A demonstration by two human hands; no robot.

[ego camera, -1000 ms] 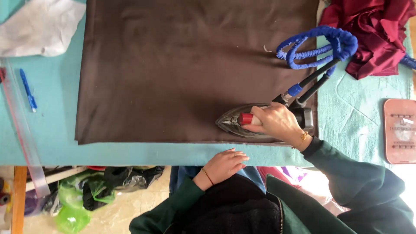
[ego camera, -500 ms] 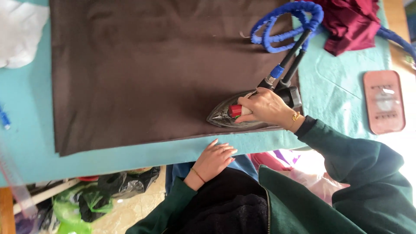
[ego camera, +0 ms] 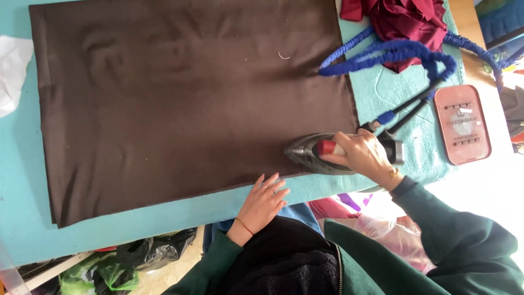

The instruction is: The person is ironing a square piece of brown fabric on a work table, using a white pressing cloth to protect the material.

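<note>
Left hand (ego camera: pixel 264 198) of mine lies flat, fingers spread, on the near edge of the desk (ego camera: pixel 22 218), touching the brown cloth (ego camera: pixel 185 93). Just right, my right hand (ego camera: pixel 360 155) is clamped on the red handle of the iron (ego camera: pixel 314 153), sitting at the cloth's near right corner.

One brown cloth (ego camera: pixel 185 98), one iron (ego camera: pixel 327 153), one blue cord (ego camera: pixel 393 54), one red garment (ego camera: pixel 406 19), one pink pad (ego camera: pixel 462 131), two hands.
</note>
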